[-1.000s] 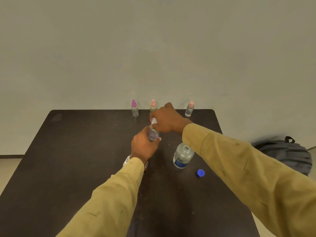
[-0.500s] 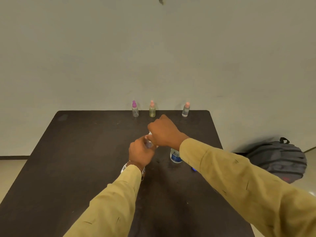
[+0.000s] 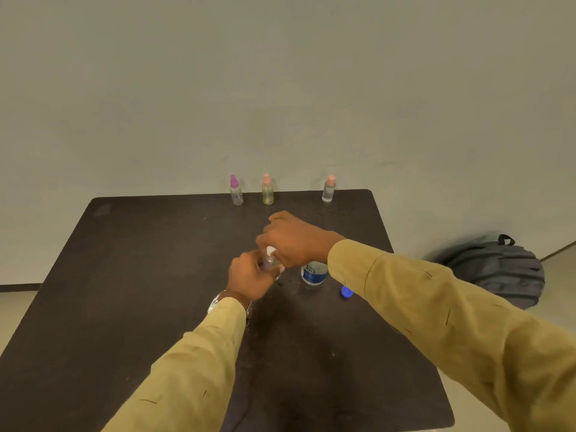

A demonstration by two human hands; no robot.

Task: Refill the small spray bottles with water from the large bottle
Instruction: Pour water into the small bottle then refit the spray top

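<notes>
We gripped a small spray bottle [image 3: 270, 262] in our left hand [image 3: 249, 277] while our right hand [image 3: 293, 238] pinched its white top [image 3: 270, 251]. The large bottle [image 3: 314, 273] stood just right of them.

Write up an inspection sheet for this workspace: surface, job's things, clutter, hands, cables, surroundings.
Surface: dark table, matte, with faint marks.
Job's things: held spray bottle with a white top, over the table's middle; large bottle upright to its right, neck hidden behind the right wrist; blue cap loose on the table beside it; purple-capped bottle, greenish bottle and clear pink-capped bottle upright along the far edge.
Clutter: nothing seen.
Hands: left hand grips the held spray bottle's body; right hand pinches its white top.
Cables: nothing seen.
Surroundings: plain wall; grey backpack on the floor to the right.
</notes>
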